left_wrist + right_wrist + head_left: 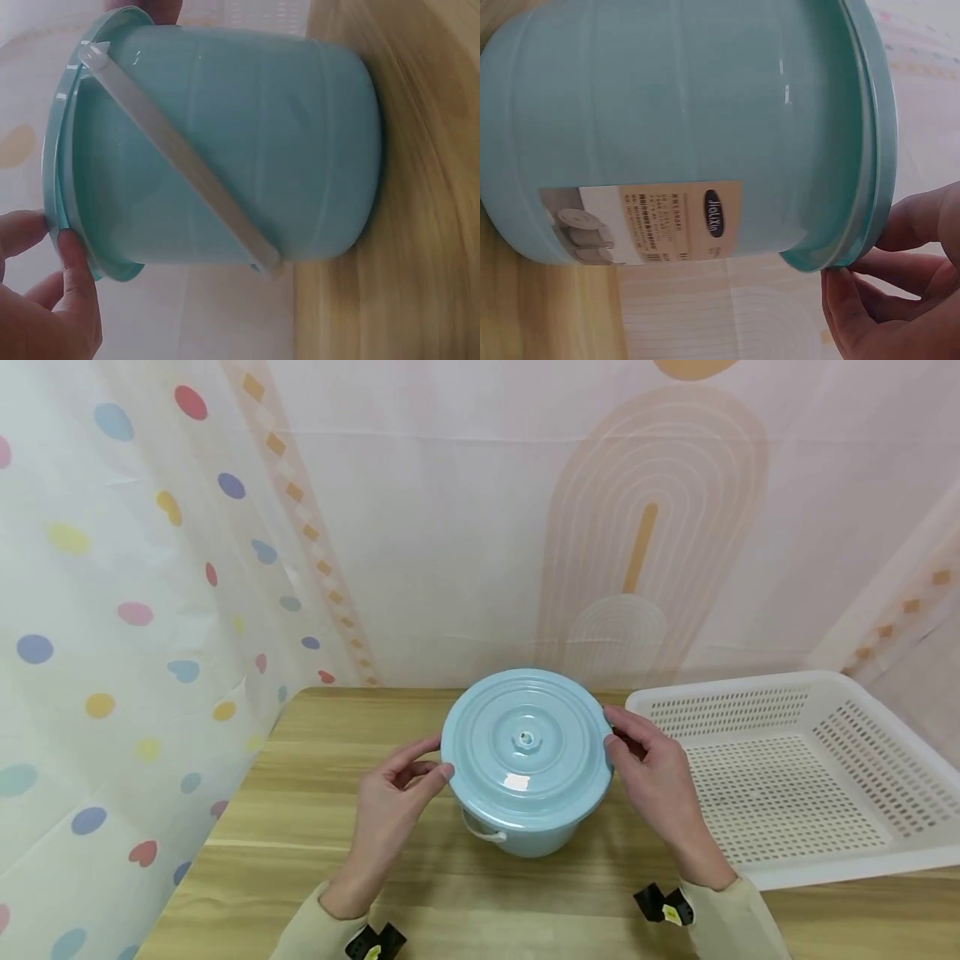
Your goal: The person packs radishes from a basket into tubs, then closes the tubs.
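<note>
A light blue plastic bucket point(247, 150) stands upright on the wooden table, its round ridged lid point(527, 745) seated over the mouth. At the lid's left edge my left hand point(393, 806) pinches the rim between thumb and fingers. Opposite it, my right hand point(660, 777) pinches the right edge the same way. A white carrying handle point(180, 157) hangs slanted down the bucket's side in the left wrist view. The right wrist view shows a printed paper label point(649, 223) on the wall, and a thin gap between lid and bucket rim.
To the right lies a white perforated plastic basket point(780, 867), close to my right hand. Behind the wooden table point(300, 843) hangs a patterned curtain point(450, 552), with a dotted one point(135, 693) along the left.
</note>
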Demonstrator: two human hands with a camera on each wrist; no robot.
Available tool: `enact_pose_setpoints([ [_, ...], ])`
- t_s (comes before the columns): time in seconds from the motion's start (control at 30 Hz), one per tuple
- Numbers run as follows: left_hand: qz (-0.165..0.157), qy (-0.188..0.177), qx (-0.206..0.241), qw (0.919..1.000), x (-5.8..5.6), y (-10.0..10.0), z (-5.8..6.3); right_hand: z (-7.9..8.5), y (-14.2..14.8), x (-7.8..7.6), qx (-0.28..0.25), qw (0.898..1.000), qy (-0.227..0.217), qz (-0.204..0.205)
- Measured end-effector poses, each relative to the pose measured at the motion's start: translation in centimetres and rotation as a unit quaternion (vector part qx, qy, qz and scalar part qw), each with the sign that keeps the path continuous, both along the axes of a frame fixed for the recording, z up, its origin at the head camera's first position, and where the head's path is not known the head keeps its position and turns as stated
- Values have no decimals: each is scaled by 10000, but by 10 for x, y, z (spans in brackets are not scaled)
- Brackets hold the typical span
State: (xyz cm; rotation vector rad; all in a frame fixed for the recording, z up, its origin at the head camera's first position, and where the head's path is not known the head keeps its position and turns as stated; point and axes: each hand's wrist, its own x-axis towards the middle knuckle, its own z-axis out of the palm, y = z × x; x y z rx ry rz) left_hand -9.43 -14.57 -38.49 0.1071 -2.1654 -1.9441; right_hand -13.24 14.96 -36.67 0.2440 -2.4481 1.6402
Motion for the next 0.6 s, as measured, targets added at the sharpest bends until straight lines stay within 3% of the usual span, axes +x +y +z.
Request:
enact_pose_setpoints([
  [0.2,-98,-148,4,9998,-2,1,-3,-6,1,-4,3,10000,-85,45],
  [0.33,-479,162,-710,9962,-5,-1,-9,-7,1,-4,307,9994,-129,25],
  [0.4,-648,500,-1383,9870,-5,-2,-13,-7,1,-3,525,9986,-102,-4],
  [0.5,-788,985,-2369,9633,-5,-3,-18,-8,1,-1,794,9968,26,-28],
  [0.6,-805,1207,-3055,9411,-5,-5,-22,-9,1,0,978,9951,158,-53],
])
